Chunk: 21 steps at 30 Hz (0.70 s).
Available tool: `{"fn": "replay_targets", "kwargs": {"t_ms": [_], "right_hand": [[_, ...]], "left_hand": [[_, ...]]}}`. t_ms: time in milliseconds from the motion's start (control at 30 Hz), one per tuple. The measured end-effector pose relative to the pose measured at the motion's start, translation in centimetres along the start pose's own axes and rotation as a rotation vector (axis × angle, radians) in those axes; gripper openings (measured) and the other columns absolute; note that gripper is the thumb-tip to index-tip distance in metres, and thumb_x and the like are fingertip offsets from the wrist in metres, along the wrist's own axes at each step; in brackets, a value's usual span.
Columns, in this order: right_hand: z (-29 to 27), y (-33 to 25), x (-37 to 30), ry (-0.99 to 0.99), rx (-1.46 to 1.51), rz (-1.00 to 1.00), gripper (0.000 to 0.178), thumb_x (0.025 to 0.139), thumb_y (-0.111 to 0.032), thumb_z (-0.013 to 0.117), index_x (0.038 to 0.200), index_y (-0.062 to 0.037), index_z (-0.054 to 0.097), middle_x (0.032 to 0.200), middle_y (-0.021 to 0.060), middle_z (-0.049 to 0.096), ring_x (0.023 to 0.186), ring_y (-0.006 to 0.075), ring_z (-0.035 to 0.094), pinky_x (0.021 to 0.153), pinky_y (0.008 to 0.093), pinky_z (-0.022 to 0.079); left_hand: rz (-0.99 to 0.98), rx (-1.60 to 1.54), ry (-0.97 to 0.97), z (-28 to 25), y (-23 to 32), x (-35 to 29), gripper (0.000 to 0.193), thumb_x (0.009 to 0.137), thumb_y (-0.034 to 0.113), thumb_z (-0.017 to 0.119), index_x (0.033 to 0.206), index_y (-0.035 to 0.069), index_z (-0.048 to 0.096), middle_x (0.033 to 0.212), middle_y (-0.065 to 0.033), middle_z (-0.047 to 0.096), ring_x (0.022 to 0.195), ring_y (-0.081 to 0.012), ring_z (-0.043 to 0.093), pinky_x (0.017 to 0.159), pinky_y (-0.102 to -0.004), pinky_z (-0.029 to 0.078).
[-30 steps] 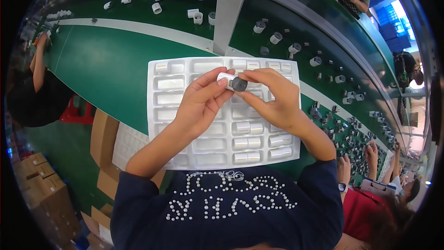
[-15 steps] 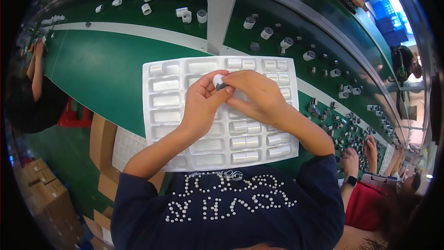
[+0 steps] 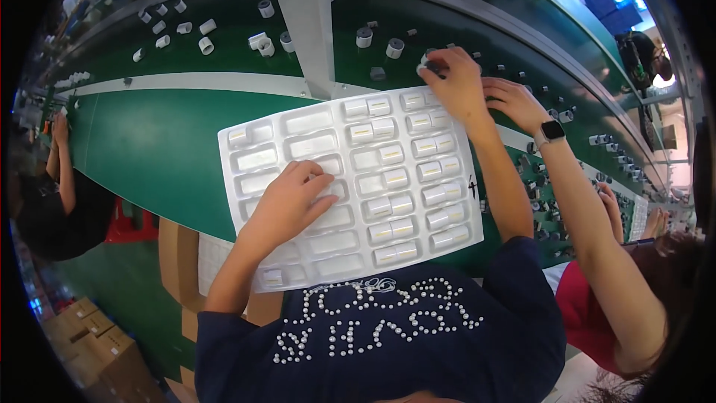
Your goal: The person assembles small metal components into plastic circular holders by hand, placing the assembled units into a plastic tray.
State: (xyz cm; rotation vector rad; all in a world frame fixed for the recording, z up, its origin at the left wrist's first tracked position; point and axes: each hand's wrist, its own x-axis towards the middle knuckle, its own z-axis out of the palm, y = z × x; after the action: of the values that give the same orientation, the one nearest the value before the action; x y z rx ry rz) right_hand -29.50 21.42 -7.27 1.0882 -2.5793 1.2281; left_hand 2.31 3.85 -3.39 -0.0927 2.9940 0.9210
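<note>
A white plastic tray (image 3: 316, 143) with rows of rectangular pockets lies in front of me, slightly turned. My left hand (image 3: 292, 198) rests over its middle pockets, fingers spread and bent, with nothing visible in them. Pairs of white cylinders (image 3: 391, 203) fill most pockets on the tray's right side; two pockets there hold a single one. Beyond the tray's far right corner, my right hand (image 3: 456, 83) has its fingers closed around a white cylinder with a dark end (image 3: 426, 66). Its fingers partly hide that piece.
Loose white cylinders (image 3: 363, 37) stand and lie on the green belt (image 3: 224, 56) behind a grey post (image 3: 304, 22). Right beside my right hand reaches a co-worker's arm with a watch (image 3: 552, 131). Cardboard boxes (image 3: 97, 343) stand at lower left; another person works far left.
My hands have parted. The right went from over the tray to the belt at far right; the left lowered onto the tray. A co-worker's arm has reached in, and the view has shifted.
</note>
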Motion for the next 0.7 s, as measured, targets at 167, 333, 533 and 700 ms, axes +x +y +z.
{"fn": "replay_targets", "kwargs": {"t_ms": [167, 333, 533, 700], "right_hand": [[3.4, -4.2, 0.8, 0.056, 0.146, -0.164, 0.028, 0.079, -0.008, 0.076, 0.105, -0.0002, 0.068, 0.098, 0.014, 0.064, 0.087, 0.0264, 0.069, 0.076, 0.0337, 0.056], [8.8, -7.7, 3.4, -0.115, 0.123, -0.269, 0.028, 0.078, -0.013, 0.077, 0.102, -0.0018, 0.068, 0.099, 0.0176, 0.064, 0.095, 0.034, 0.066, 0.082, 0.0383, 0.053], [10.7, -8.0, 3.1, -0.139, 0.01, -0.205, 0.042, 0.079, -0.016, 0.075, 0.115, -0.0005, 0.058, 0.108, 0.0253, 0.062, 0.107, 0.0442, 0.06, 0.093, 0.047, 0.048], [8.6, -8.4, 2.1, -0.396, -0.31, -0.011, 0.028, 0.08, -0.009, 0.068, 0.105, 0.0008, 0.062, 0.108, 0.0286, 0.062, 0.108, 0.0459, 0.06, 0.093, 0.0477, 0.05]], "left_hand": [[0.094, 0.041, -0.022, -0.6, 0.5, 0.0, 0.03, 0.085, 0.016, 0.074, 0.111, 0.003, 0.068, 0.112, -0.0118, 0.062, 0.106, -0.0294, 0.058, 0.086, -0.0379, 0.052], [0.117, 0.029, 0.108, 0.7, -0.1, -1.2, 0.03, 0.084, 0.01, 0.073, 0.113, 0.003, 0.066, 0.114, -0.0124, 0.062, 0.109, -0.0331, 0.057, 0.093, -0.041, 0.049], [0.234, -0.041, 0.176, 2.6, -2.9, -2.4, 0.032, 0.083, 0.006, 0.072, 0.114, 0.002, 0.063, 0.124, -0.0143, 0.062, 0.111, -0.0351, 0.057, 0.095, -0.0433, 0.046], [0.398, -0.106, 0.156, 2.3, -3.9, -1.7, 0.032, 0.084, 0.007, 0.072, 0.114, 0.001, 0.064, 0.126, -0.0144, 0.064, 0.112, -0.0342, 0.059, 0.095, -0.042, 0.048]]}}
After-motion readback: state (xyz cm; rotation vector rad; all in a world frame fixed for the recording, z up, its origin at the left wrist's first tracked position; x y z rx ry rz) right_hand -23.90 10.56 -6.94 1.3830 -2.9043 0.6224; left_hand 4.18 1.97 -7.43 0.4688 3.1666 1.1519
